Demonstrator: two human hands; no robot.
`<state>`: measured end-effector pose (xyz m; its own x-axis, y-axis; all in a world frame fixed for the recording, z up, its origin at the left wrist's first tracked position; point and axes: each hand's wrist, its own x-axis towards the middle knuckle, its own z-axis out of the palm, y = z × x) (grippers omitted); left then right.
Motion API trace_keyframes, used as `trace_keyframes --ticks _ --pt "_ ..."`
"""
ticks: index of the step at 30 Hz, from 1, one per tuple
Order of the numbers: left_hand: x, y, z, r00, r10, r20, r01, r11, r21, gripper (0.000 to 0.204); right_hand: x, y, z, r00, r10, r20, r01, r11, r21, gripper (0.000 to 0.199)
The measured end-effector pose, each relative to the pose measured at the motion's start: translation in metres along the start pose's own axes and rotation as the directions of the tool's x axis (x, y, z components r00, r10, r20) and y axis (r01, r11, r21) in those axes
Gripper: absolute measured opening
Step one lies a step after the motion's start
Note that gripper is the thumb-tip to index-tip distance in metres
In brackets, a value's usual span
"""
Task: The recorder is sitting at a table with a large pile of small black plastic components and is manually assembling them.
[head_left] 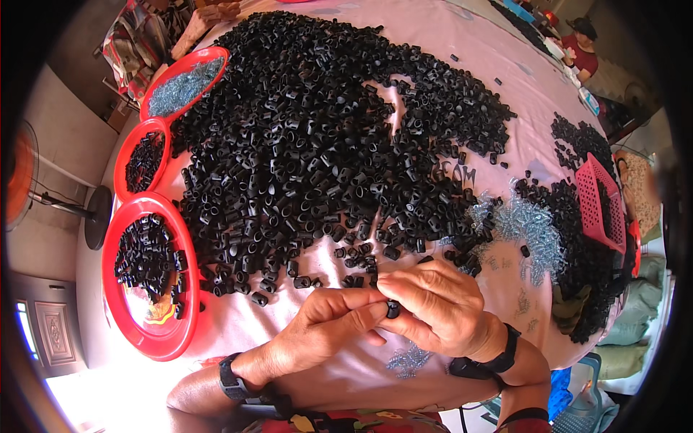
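Close to the table's near edge, my two hands meet at the fingertips. A small black plastic cord lock (393,309) shows between them. My left hand (334,320) pinches at its left side, thumb and index finger pressed together. My right hand (442,302) curls over it from the right, fingers bent round it. The fingertips partly cover the piece, so I cannot tell what else they grip. Just beyond my hands spreads a large heap of black hollow barrel-shaped cord lock pieces (289,137). A few small metal springs (409,361) lie on the cloth below my right hand.
On the left stand a red plate (189,317) of black pieces, a red bowl (120,172) of smaller ones and a red tray (224,56) of springs. At right lie a spring pile (530,227) and a pink basket (593,206). Another person (582,54) sits far right.
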<state>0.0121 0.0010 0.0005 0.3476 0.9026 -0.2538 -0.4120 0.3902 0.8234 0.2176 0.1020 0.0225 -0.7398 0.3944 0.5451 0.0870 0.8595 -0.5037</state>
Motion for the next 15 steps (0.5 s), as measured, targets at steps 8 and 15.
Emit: trace_keyframes --ticks 8,15 --pt "-0.001 0.006 0.001 0.998 -0.048 -0.028 0.048 0.999 -0.002 0.034 -0.001 0.004 0.006 0.999 0.026 -0.026 -0.024 0.997 0.067 0.063" --pt "-0.011 0.009 0.003 0.997 -0.002 -0.073 -0.01 0.986 -0.163 0.019 0.001 -0.006 -0.009 0.998 -0.026 -0.054 0.03 0.997 0.075 0.054"
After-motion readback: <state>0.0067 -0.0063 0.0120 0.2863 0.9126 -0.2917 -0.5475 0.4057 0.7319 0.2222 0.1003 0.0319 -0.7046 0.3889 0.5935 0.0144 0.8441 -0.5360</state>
